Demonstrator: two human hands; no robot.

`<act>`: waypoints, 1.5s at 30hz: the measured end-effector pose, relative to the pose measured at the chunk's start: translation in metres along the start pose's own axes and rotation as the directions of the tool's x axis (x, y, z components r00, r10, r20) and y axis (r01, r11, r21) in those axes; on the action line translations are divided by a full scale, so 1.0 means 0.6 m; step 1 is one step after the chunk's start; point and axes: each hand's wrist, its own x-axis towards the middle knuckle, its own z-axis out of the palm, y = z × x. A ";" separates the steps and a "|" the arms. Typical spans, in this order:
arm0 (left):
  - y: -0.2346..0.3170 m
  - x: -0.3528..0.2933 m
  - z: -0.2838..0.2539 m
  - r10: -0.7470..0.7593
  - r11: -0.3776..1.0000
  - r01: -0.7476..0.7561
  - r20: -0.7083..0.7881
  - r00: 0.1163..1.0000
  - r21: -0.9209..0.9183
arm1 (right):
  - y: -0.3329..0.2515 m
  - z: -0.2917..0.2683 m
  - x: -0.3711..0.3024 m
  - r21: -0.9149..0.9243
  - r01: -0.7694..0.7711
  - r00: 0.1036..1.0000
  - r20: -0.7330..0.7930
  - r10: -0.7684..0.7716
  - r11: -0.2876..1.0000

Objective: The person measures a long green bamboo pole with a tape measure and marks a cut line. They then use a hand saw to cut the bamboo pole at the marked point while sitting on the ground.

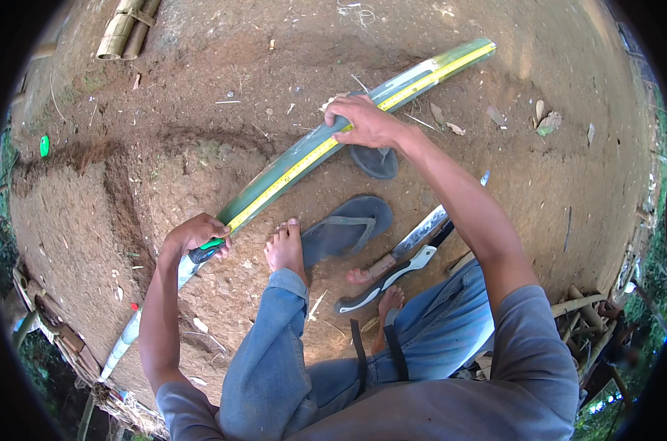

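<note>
Green bamboo pole, smooth and rounded, is lying diagonally over rough brown soil. Flat yellow tape is running along it. Left hand: grip is holding the black-and-green tape case at the pole. Right hand: grip is holding pole and tape from above. Pale lower-left pole stretch is perhaps continuing the same piece; forearm is covering the join. Grey flip-flop and mottled metal machete are lying nearby.

Head cam, L fisheye of pair, faces steeply dn over wearer's legs to nearby ground
</note>
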 end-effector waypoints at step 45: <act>0.015 0.009 0.007 -0.153 0.985 0.148 -0.055 0.987 -0.091 | -0.050 0.436 -0.555 0.738 -0.675 -0.273 -0.245 0.930 -0.004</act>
